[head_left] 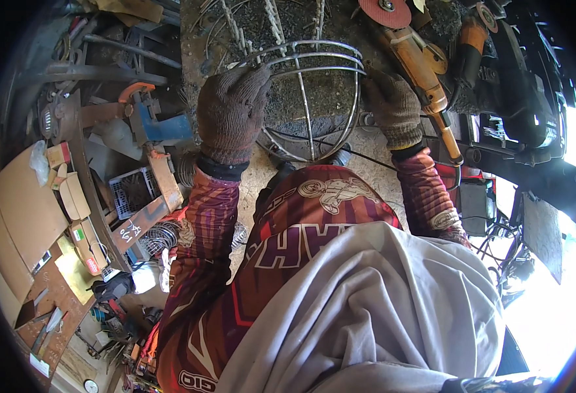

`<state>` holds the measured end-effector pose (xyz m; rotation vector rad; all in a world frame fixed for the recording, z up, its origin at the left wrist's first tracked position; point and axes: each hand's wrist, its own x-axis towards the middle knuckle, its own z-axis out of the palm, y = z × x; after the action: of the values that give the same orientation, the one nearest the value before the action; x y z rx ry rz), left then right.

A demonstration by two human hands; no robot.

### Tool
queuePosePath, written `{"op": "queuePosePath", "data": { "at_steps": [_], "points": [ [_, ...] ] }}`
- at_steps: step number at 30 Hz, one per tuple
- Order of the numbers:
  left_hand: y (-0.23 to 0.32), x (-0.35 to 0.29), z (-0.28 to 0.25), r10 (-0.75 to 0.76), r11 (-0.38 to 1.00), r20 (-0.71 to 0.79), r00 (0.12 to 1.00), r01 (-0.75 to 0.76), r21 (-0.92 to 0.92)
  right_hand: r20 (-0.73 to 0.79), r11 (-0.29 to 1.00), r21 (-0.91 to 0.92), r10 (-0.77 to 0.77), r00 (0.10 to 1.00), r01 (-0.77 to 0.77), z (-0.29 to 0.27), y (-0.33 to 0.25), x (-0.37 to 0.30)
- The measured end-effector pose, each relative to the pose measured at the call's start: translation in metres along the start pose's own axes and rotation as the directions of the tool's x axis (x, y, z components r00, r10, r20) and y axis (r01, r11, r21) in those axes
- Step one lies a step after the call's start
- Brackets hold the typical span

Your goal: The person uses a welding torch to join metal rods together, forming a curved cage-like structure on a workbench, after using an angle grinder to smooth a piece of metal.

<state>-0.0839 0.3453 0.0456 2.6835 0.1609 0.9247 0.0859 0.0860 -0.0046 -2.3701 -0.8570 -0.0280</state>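
Item: 1 wire frame (306,108), bare metal, at the near edge of the surface (330,88).
Position: between the 2 gloved hands, left hand (234,112) at the left end of its stacked bands, right hand (394,108) at the right end; neither clearly nearer.
Fingers: left, curled onto the wire; right, against the band ends, closure hidden, cannot tell.
Orientation: rounded loop points toward the wearer, overhanging the edge; long axis runs away from the body, marked by 1 central bar, its near end slightly right.
Beyond: 3 rough rods (273,21); joining unclear.
Right: 1 angle grinder (414,62).
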Motion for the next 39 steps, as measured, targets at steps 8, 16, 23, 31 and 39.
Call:
{"op": "queuePosePath", "data": {
  "at_steps": [8,16,23,31,39],
  "points": [
    [0.0,0.002,-0.002,0.013,1.0,0.013,1.0,-0.013,-0.012,0.029,0.999,0.035,0.03,0.999,-0.031,-0.004,-0.006,0.004],
    [-0.002,-0.002,0.001,0.001,0.999,-0.01,1.0,-0.001,-0.051,0.049,0.996,0.075,0.052,0.997,-0.055,-0.003,-0.004,0.002],
    [-0.001,-0.002,0.0,0.003,0.998,-0.007,1.0,-0.004,-0.058,0.008,1.0,0.026,0.0,1.0,0.0,-0.001,-0.003,0.003],
    [-0.002,-0.003,0.0,0.005,0.999,-0.009,1.0,-0.005,-0.037,0.081,0.993,0.095,0.067,0.994,-0.074,-0.002,-0.002,0.003],
    [-0.003,-0.003,0.001,0.032,0.999,-0.012,0.999,-0.032,-0.019,0.037,0.998,0.056,0.011,0.999,-0.013,-0.003,-0.002,0.003]
  ]
}}
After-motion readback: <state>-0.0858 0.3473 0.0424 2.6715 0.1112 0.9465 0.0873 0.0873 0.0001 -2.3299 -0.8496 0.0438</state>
